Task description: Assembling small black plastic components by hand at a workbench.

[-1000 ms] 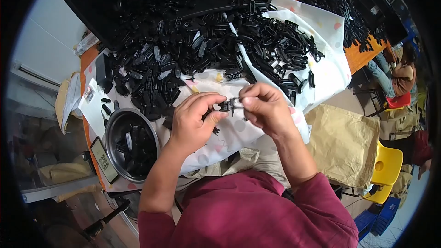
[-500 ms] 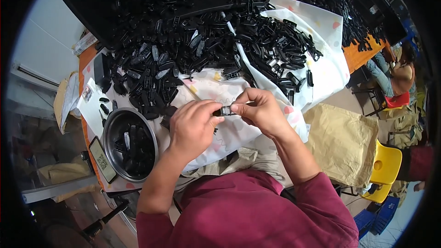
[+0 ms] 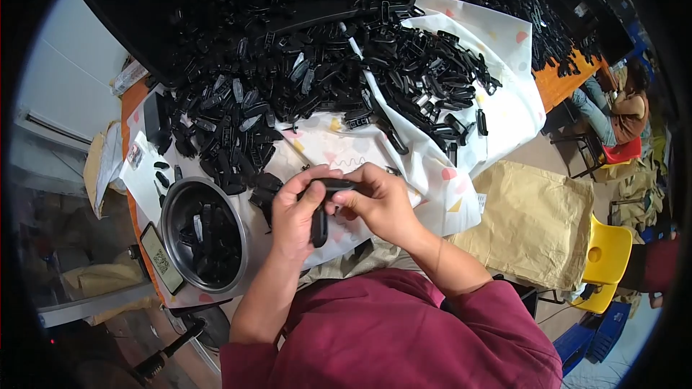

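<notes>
Close together above the white patterned cloth [image 3: 342,137], my two hands work on small black plastic parts. My left hand [image 3: 290,217] is closed, with one elongated black plastic part [image 3: 319,227] hanging down from its palm side. A second black plastic part [image 3: 339,184] lies across between the fingertips of both hands. My right hand [image 3: 386,205] pinches the right end of that second part, and its fingers partly cover it. Just beyond the hands spreads a big heap of similar black plastic parts [image 3: 245,94], some with glossy grey faces.
A metal bowl [image 3: 167,209] holding black parts stands at the left, beside a phone [image 3: 160,259]. A large black tray [image 3: 108,11] rests at the back. To the right are a brown paper sack [image 3: 533,216] and a yellow chair [image 3: 605,252]. Another person [image 3: 627,115] sits at the far right.
My hands have turned and drawn closer together. The elongated black part in my left hand now shows below the fingers, and the right hand has moved slightly left and down.
</notes>
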The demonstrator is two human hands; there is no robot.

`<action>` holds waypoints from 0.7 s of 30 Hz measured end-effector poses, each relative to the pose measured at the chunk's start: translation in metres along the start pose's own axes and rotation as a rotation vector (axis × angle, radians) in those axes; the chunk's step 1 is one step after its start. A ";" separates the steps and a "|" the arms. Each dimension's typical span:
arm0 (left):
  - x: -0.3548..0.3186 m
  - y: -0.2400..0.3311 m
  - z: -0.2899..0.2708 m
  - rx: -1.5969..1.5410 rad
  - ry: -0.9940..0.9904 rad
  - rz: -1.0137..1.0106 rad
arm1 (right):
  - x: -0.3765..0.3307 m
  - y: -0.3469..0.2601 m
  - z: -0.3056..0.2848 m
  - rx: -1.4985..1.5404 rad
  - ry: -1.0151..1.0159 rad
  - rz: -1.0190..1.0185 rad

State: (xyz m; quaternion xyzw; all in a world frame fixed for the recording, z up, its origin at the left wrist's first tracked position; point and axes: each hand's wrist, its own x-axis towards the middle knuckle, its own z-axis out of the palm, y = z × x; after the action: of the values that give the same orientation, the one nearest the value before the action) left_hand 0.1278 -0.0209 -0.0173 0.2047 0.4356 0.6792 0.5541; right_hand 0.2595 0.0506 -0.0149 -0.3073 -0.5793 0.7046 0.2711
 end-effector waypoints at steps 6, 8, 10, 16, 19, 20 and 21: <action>-0.040 0.070 -0.067 1.550 0.592 0.575 | 0.048 -0.013 -0.084 -0.961 0.402 -0.258; -0.045 0.082 -0.088 1.648 0.605 0.422 | 0.069 -0.015 -0.114 -1.268 0.487 -0.250; -0.038 0.081 -0.090 1.887 0.579 0.384 | 0.088 -0.012 -0.125 -1.360 0.486 -0.205; 0.047 0.053 -0.020 1.754 0.041 0.768 | 0.108 -0.014 -0.122 -1.499 0.336 0.054; 0.098 0.011 0.008 1.648 -0.180 0.682 | 0.101 -0.015 -0.114 -1.362 0.422 -0.036; 0.114 -0.005 0.019 1.711 -0.239 0.685 | 0.093 -0.015 -0.118 -1.269 0.511 -0.140; 0.123 -0.013 0.020 1.707 -0.240 0.689 | 0.088 -0.014 -0.118 -1.159 0.582 -0.255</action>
State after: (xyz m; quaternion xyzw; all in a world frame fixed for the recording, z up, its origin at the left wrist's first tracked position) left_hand 0.1135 0.1013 -0.0423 0.7302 0.6430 0.2297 0.0246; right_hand 0.2895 0.1943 -0.0285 -0.5103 -0.7998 0.1294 0.2884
